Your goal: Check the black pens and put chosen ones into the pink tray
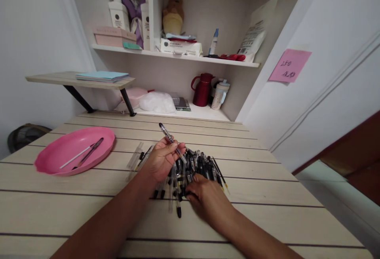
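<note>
My left hand (166, 156) pinches a clear-barrelled pen (166, 133) with a dark upper end, held slanted above the table. Below it lies a heap of pen parts (202, 166): clear barrels, black caps and thin refills in a jumble. My right hand (204, 195) reaches into the near side of this heap, fingers curled and closed; what they grip is hidden. A few clear tubes (135, 158) lie at the heap's left, beside my left wrist. Further left, a pink tray (53, 150) holds a dark pen (90, 152) and a thin white stick (75, 157).
A small raised shelf (59, 77) with blue notebooks (102, 76) stands on black legs at the back left. Behind the slatted table (267, 207), a cabinet holds a red jug (202, 90), a cup (220, 94) and a white plastic bag (158, 102).
</note>
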`<state>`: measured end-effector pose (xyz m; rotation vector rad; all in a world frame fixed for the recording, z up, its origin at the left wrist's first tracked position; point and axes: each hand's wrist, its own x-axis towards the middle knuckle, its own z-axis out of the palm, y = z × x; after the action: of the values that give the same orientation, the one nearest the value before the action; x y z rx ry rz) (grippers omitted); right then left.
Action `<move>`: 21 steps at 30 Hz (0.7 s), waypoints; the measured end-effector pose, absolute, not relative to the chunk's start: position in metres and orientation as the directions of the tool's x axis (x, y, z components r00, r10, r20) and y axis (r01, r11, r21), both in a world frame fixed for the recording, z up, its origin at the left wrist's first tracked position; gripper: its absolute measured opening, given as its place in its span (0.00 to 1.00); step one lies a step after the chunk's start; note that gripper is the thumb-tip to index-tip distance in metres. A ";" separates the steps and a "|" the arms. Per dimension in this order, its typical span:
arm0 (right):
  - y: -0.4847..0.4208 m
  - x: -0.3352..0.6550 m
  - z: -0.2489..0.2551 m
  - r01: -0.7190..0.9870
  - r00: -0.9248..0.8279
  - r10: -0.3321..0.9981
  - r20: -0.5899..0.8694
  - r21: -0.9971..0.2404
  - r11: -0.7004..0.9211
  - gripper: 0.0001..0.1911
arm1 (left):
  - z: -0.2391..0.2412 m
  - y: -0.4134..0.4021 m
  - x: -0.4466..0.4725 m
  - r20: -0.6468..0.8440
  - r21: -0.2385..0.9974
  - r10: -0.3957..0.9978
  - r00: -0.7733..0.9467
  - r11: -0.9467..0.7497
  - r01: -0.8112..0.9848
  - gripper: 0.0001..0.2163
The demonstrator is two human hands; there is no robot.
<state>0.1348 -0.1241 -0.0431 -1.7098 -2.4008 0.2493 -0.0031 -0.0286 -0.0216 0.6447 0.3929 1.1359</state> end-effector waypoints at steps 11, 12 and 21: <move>-0.121 0.130 -0.046 0.910 -0.411 0.906 0.098 -0.022 0.415 0.07 | -0.021 -0.029 -0.003 0.016 0.653 0.916 0.401 0.294 -0.698 0.09; -0.122 0.131 -0.046 0.910 -0.411 0.907 0.092 -0.025 0.415 0.07 | -0.021 -0.029 -0.003 0.010 0.654 0.917 0.398 0.295 -0.696 0.09; -0.133 0.144 -0.035 0.914 -0.330 0.938 0.101 -0.215 0.345 0.08 | -0.024 -0.028 -0.003 0.012 0.669 0.914 0.405 0.294 -0.682 0.09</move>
<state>0.1437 -0.1327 -0.0347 -1.6786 -2.3990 0.1756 -0.0035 -0.0281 -0.0239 0.6553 0.4121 1.1031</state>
